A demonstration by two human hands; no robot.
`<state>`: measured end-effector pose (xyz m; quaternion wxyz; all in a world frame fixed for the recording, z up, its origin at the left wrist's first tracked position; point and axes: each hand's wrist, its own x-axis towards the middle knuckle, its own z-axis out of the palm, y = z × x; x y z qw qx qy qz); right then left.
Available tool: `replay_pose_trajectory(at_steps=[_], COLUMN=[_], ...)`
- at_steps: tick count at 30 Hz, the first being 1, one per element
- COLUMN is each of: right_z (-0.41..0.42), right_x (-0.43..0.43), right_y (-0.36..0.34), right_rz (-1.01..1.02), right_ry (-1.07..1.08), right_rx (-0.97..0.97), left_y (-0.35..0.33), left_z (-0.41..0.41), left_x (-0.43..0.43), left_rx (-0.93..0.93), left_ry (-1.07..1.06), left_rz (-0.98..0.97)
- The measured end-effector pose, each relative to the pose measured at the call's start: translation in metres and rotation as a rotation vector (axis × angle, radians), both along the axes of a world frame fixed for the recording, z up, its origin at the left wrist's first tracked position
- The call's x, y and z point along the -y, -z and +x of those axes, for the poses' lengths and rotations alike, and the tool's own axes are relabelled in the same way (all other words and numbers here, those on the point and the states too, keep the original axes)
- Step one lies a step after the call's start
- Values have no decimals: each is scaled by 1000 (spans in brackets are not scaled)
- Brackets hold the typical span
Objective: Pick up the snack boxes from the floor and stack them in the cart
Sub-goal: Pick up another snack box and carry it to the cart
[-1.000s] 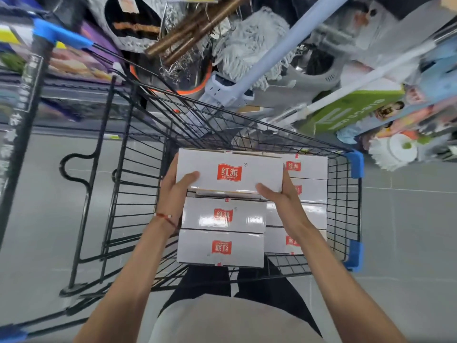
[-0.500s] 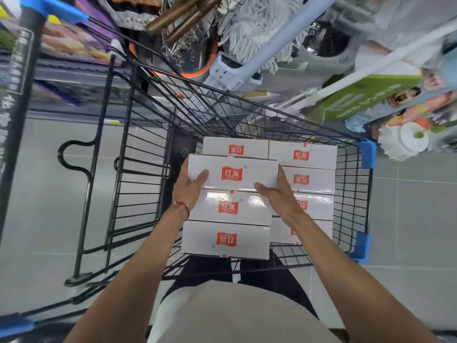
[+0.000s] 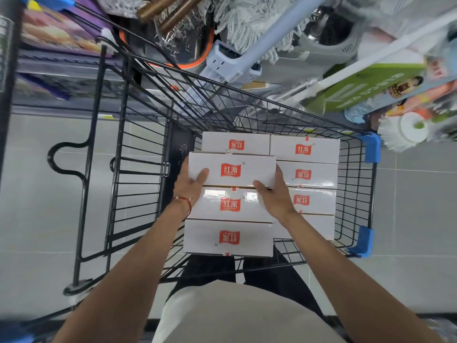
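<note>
Both hands clamp one white snack box (image 3: pixel 232 169) by its short ends: the left hand (image 3: pixel 189 186) at the left end, the right hand (image 3: pixel 275 194) at the right. Each thumb lies flat on the lid's near edge, and the other fingers pass round the ends, mostly hidden. The box sits over the left column of boxes inside the wire cart (image 3: pixel 141 169) — whether it rests on them or hangs just above, I cannot tell. Just beyond the fingertips lies a far box (image 3: pixel 236 144). Just under the thumbs, toward the wrists, is a glossy box (image 3: pixel 228 205), then a nearest box (image 3: pixel 228 237). Outside the right hand's knuckles runs a second column of boxes (image 3: pixel 305 174). A red cord (image 3: pixel 185 203) circles the left wrist.
</note>
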<state>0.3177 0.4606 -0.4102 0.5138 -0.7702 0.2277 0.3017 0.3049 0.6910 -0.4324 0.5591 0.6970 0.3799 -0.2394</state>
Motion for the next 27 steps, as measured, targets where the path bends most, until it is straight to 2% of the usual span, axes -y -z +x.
replay_pose_trajectory(at_steps=[11, 14, 18, 21, 27], right_z=[-8, -15, -36, -47, -75], right_x=[9, 16, 34, 52, 103], right_y=[-5, -12, -26, -37, -68], right_rz=[-18, -12, 55, 76, 107], right_ry=[59, 101, 218, 307, 389], right_rx=[-12, -4, 25, 106, 252], left_y=[-11, -20, -26, -53, -94], left_z=[-2, -4, -24, -32, -48], left_x=[13, 23, 40, 63, 130], left_rx=[-38, -16, 62, 197, 341], left_ry=[-23, -40, -85, -59, 56], left_rz=[-77, -2, 183, 284, 289])
